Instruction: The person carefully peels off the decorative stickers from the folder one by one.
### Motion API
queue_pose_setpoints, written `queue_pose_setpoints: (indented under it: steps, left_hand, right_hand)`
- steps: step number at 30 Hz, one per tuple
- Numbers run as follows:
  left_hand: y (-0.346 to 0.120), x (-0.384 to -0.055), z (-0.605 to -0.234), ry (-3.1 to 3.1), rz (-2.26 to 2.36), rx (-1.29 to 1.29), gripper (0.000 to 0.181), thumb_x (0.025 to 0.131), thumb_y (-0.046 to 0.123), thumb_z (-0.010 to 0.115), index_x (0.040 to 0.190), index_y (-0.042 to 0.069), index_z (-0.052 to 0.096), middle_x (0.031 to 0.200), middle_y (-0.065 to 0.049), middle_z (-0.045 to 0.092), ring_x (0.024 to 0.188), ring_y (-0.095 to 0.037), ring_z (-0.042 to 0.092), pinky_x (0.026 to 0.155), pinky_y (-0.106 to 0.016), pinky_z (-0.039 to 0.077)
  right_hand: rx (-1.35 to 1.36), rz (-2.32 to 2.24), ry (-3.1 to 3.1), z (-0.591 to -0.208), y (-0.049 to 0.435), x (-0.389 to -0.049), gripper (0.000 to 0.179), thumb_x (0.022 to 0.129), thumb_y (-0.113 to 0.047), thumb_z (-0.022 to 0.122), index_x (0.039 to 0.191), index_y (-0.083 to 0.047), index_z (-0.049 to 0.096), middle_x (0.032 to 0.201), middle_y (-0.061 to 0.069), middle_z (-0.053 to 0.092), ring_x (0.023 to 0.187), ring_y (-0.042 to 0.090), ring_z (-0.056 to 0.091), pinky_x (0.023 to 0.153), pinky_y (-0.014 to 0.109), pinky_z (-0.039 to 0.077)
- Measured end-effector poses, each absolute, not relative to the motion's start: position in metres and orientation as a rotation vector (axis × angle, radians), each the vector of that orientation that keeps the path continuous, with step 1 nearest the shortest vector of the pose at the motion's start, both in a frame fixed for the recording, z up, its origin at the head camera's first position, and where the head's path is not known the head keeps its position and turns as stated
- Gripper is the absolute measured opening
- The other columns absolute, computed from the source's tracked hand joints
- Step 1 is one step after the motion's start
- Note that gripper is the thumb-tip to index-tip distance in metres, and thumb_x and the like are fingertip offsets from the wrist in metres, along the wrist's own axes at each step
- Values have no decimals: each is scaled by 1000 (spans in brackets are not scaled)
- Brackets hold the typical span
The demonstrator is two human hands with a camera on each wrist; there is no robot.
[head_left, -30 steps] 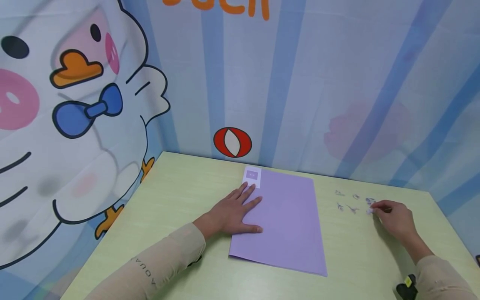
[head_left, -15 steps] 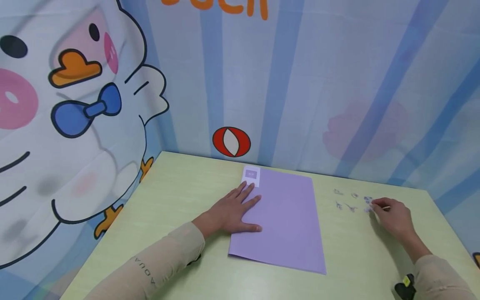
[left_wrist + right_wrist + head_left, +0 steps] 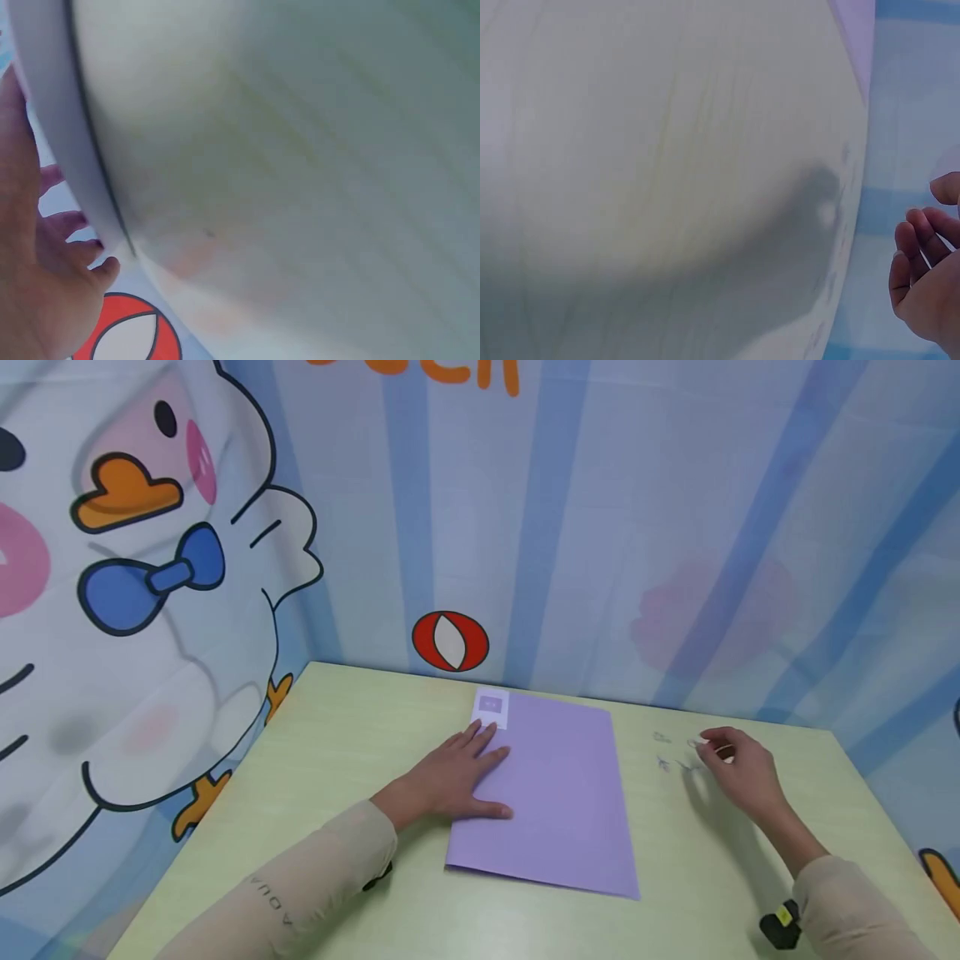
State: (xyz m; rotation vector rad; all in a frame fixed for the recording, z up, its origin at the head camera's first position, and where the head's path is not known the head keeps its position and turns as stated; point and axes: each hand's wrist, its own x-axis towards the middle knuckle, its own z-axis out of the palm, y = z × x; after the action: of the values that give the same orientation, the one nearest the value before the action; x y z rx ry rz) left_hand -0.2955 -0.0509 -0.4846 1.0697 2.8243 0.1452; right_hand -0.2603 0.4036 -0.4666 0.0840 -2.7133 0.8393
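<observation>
My left hand (image 3: 453, 778) lies with fingers spread on a purple sheet of card (image 3: 558, 802) that looks folded, its fingertips reaching a white label (image 3: 491, 708) with a purple square in the far left corner. In the left wrist view the edge of the card (image 3: 56, 120) runs past that hand (image 3: 37, 247). My right hand (image 3: 746, 772) is over the small printed stickers at the right, thumb and index finger brought together around a tiny pale sticker (image 3: 696, 743). Other stickers (image 3: 663, 763) lie left of it; the hand hides some.
The pale wood-grain table (image 3: 375, 718) ends at a blue striped backdrop (image 3: 480, 527) printed with a duck (image 3: 150, 693) and a red-and-white ball (image 3: 450, 642). A black wrist device (image 3: 782, 925) sits by the right sleeve (image 3: 847, 902).
The right hand has moved left and farther back across the stickers, covering different ones. The view has turned slightly right. The left hand stays in place on the card.
</observation>
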Motion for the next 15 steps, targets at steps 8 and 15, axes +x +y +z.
queue_pose_setpoints:
  steps: [8,15]
  left_hand:
    - [-51,-293,-472,3001,394,757,92,92,72,68,159,11,49,159,-14,48,145,-33,47,116,-49,45]
    - [-39,-294,-463,3005,735,325,84,93,54,78,150,-2,53,137,-18,59,116,-31,62,100,-46,57]
  right_hand:
    - [201,951,-2746,-451,356,-256,38,109,-22,61,134,6,62,116,19,68,107,35,67,80,28,53]
    - [277,992,-2764,-446,315,-250,36,106,-17,65,133,7,63,116,18,70,106,35,68,86,45,56]
